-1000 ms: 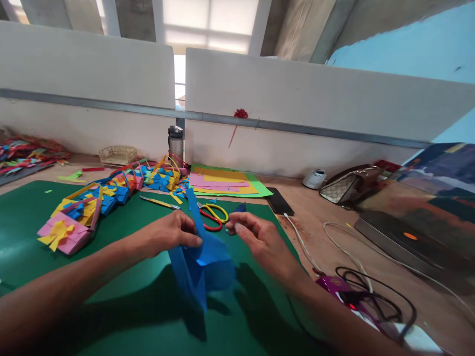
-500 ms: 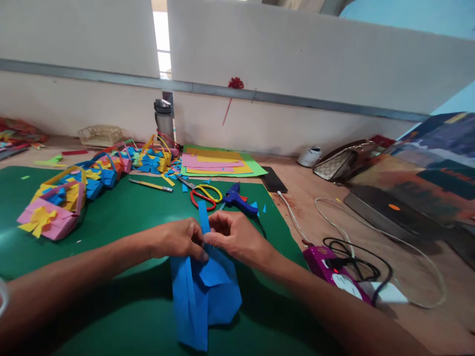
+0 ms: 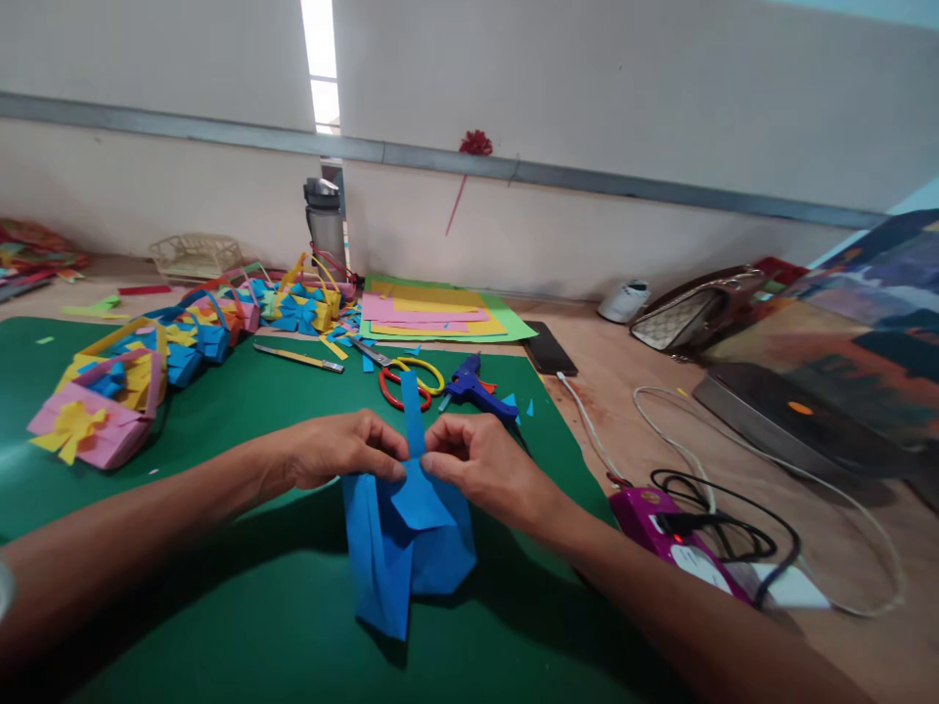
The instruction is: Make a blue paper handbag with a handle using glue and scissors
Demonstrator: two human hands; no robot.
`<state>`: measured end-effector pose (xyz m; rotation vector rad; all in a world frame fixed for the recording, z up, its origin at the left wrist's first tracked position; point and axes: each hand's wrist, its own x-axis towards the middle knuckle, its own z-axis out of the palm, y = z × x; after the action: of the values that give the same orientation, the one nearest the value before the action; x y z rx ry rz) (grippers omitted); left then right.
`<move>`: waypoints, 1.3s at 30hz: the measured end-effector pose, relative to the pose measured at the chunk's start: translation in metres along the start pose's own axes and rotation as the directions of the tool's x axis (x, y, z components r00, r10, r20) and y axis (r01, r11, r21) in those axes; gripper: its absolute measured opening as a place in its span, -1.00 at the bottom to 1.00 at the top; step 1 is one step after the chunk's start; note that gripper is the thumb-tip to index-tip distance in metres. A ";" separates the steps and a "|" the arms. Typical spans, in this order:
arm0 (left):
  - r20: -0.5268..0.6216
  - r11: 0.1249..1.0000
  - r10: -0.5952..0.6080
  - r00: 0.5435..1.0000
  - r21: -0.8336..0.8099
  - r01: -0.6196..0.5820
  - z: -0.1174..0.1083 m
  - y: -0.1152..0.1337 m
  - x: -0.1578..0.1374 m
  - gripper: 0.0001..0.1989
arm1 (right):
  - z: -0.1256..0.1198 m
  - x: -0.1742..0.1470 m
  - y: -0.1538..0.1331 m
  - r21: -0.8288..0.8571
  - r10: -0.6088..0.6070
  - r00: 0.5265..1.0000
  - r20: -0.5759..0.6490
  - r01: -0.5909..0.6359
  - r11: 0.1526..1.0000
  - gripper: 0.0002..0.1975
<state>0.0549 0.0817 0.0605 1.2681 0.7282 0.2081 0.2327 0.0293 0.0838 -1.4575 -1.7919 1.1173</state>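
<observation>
Between my hands is a folded blue paper basket (image 3: 444, 548), held upright above the green mat (image 3: 279, 548). A narrow blue paper strip (image 3: 413, 416) rises from its upper edge. My left hand (image 3: 348, 448) pinches that edge just left of the strip, thumb toward me. On the other side of the strip, my right hand (image 3: 484, 464) grips the edge between thumb and fingers. Some fingertips are hidden behind the paper. Just beyond my hands lie scissors (image 3: 422, 383) with red and yellow handles and a blue glue gun (image 3: 473, 389).
Finished paper baskets (image 3: 103, 420) line the left side. A cutter knife (image 3: 299, 358) lies near coloured sheets (image 3: 440, 318). A bottle (image 3: 325, 225) stands by the wall. On the right are a phone (image 3: 550, 349), a purple power strip (image 3: 679, 533) and loose cables.
The basket's lower end has risen a little in view. My hands have shifted to either side of the strip, which now stands more upright between them.
</observation>
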 end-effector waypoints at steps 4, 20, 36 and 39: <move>-0.047 0.993 -0.020 0.999 -0.115 0.014 -0.002 -0.001 0.003 -0.88 | 0.001 0.001 0.002 0.027 0.013 1.000 -0.022 -0.012 1.000 -0.93; -0.137 0.998 -0.021 0.990 -0.060 0.013 -0.007 -0.007 0.007 -0.84 | 0.005 0.003 0.006 0.098 0.025 0.995 -0.092 -0.016 0.995 -0.98; -0.079 0.983 0.154 0.985 0.115 -0.145 0.014 -0.003 0.000 -0.89 | -0.002 0.003 -0.002 0.065 0.052 0.999 -0.005 -0.051 0.997 -0.86; -0.145 0.981 0.192 0.971 0.038 -0.188 0.016 -0.007 0.003 -0.85 | -0.007 0.004 0.001 0.033 0.053 0.997 0.057 -0.055 0.998 -0.87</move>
<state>0.0647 0.0684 0.0546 1.3561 0.7374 0.4554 0.2377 0.0352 0.0859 -1.4757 -1.7722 1.2216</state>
